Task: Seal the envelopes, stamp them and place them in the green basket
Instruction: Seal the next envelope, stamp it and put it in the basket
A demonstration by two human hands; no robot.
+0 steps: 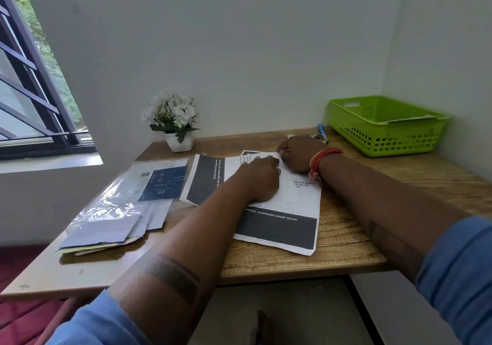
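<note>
A white envelope lay flat on printed sheets in the middle of a wooden desk, pinned under both of a person's hands. The left hand pressed down on it, knuckles up and fingers bent onto the paper. The right hand, a red thread band at its wrist, had its fingers curled at the envelope's far edge; whether they pinched the flap could not be told from the head view. The green basket stood well apart at the desk's far right corner against the wall, with a pale flat piece lying across its rim. A blue-tipped item lay between the basket and the right hand. To the left sat a loose pile of envelopes and clear plastic wrap, and behind it a white pot of white flowers near the window.
</note>
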